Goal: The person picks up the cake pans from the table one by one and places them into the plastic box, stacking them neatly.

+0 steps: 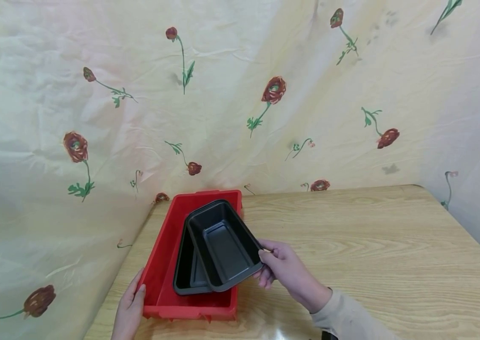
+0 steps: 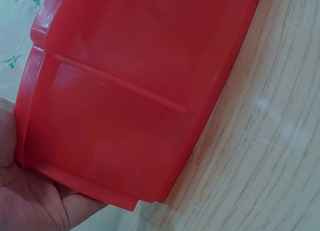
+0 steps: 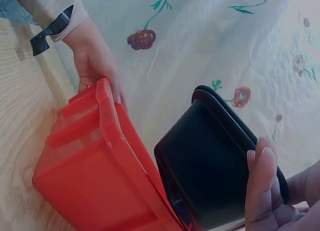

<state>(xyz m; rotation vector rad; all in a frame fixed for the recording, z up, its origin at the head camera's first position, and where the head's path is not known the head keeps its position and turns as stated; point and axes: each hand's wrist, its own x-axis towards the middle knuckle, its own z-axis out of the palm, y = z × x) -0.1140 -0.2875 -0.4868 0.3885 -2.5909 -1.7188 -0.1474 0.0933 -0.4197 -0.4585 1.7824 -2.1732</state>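
Note:
A red plastic bin [image 1: 161, 269] stands on the left part of the table. My left hand [image 1: 131, 302] grips its near left corner, thumb over the rim; the left wrist view shows the bin's outer wall [image 2: 120, 106] beside that hand. Inside the bin lies a black loaf pan [image 1: 183, 269], partly hidden. Above it a second black loaf pan [image 1: 227, 248] is held tilted by my right hand [image 1: 284, 267], which pinches its near right corner, thumb on the rim. In the right wrist view this pan's outer side [image 3: 200, 166] shows, with fingers curled at its rim.
The wood-grain table [image 1: 350, 245] stretches out to the right of the bin. A pale cloth with printed red flowers [image 1: 223, 118] hangs behind the table and along its left side. A dark band [image 3: 52, 30] is on the left wrist.

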